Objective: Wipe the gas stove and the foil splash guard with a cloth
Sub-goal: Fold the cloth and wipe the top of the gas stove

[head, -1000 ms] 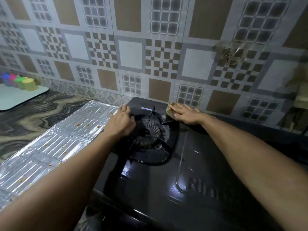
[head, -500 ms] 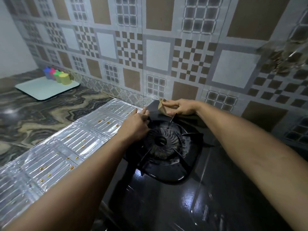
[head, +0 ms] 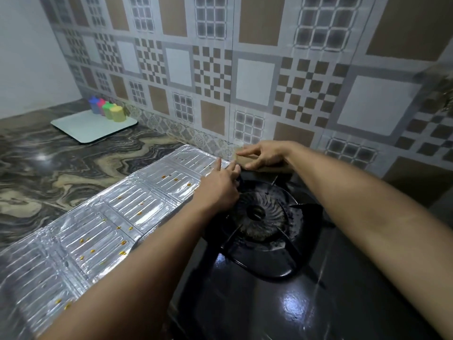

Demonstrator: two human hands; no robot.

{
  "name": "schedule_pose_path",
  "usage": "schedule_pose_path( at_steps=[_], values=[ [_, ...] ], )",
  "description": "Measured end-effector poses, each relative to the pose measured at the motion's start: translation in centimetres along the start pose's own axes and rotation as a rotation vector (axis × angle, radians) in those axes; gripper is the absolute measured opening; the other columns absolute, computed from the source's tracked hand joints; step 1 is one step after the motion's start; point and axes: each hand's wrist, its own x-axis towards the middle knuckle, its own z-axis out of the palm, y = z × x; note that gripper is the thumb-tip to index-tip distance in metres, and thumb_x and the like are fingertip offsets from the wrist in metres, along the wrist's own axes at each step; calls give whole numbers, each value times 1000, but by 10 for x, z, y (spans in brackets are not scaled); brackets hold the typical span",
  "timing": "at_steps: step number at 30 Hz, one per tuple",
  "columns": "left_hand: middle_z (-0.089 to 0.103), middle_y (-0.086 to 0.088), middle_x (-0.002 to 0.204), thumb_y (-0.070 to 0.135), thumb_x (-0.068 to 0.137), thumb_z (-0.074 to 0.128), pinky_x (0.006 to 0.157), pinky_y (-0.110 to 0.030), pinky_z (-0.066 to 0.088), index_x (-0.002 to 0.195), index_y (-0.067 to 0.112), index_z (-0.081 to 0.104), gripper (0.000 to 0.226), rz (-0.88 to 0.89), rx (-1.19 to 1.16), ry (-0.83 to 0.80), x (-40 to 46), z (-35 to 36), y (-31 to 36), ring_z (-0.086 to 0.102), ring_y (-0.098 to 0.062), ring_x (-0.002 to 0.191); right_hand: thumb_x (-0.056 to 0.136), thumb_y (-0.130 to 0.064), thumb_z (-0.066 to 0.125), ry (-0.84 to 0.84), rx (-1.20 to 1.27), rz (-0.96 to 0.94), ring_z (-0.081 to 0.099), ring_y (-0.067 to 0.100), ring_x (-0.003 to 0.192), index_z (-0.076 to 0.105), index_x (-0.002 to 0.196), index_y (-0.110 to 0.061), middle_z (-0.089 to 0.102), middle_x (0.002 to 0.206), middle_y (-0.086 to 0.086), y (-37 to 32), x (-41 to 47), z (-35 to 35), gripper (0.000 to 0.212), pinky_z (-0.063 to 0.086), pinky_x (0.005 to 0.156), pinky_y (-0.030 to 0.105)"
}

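Head view: right hand [head: 263, 155] pinches a tan cloth [head: 247, 159] at the back left corner of the black stove [head: 306, 303], close to the tiled wall [head: 245, 69]. Left hand [head: 218, 190] lies loosely spread, fingers out, holding nothing, across the seam between stove and foil guard [head: 98, 229]. Guard lies flat on the marble counter [head: 61, 155], just left of the stove. Orange spots dot its panels, so foil looks unwiped. Burner [head: 259, 214] area looks grimy; stove front is glossy. Judgement: early-to-mid task, stove corner in progress, foil left. White tray [head: 81, 128] with coloured cups [head: 106, 109] sits well apart.
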Motion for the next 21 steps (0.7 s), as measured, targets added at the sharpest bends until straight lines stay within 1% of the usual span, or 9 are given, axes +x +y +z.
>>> schedule_pose_path(
  at_steps=[2,3,5,7,10,13,16,19,21],
  values=[
    [25,1,160,17,97,41,111,-65,21,149,21,34,53,-21,56,12,0,2,-2,-3,-26,151,89,-31,67,-24,-40,-36,40,19,135,47,141,-35,42,149,-6,-19,12,1,55,26,109,29],
    [23,2,161,18,98,39,110,-70,16,150,22,31,53,-28,91,20,-1,4,-1,-5,-25,151,90,-30,66,-37,-62,-46,42,19,133,48,140,-34,46,147,-6,-25,14,2,53,27,109,29],
    [22,3,161,20,100,35,106,-73,11,150,23,30,51,-46,128,41,-2,5,-1,-8,-23,151,91,-32,65,-58,-95,-68,42,17,133,48,140,-33,47,146,-7,-28,14,2,52,27,110,29],
    [21,6,161,22,102,32,105,-75,9,150,24,30,48,-58,130,43,-2,6,-1,-7,-22,151,92,-35,62,-49,-75,-94,36,17,137,44,142,-35,38,152,-6,-20,7,2,54,22,115,31],
    [17,11,162,22,103,30,105,-77,9,149,22,30,47,-47,129,42,-1,7,0,-5,-22,151,94,-35,60,-10,-35,-64,23,24,144,37,145,-39,18,161,-3,4,-10,2,56,12,120,41],
    [17,10,162,15,101,31,104,-78,10,147,20,33,46,-38,127,57,0,8,0,-4,-23,151,98,-31,53,21,-24,2,23,29,144,38,144,-38,18,161,1,29,-32,5,49,10,120,42],
    [19,8,161,11,101,32,103,-78,11,145,18,35,44,-46,113,59,-1,8,0,-1,-23,151,100,-25,49,59,22,75,17,26,146,40,143,-37,17,161,1,53,-65,13,45,2,119,38],
    [21,7,160,10,101,31,103,-77,12,146,17,34,46,-49,110,56,-3,7,3,1,-23,151,99,-29,50,88,76,118,7,23,149,37,143,-39,11,162,-3,77,-99,24,47,-2,121,46],
    [21,7,160,9,100,31,104,-76,13,147,18,32,48,-49,114,57,-5,6,4,2,-24,151,99,-32,50,115,56,137,1,21,150,35,145,-38,6,163,-3,82,-119,31,49,-2,121,47]
  ],
)
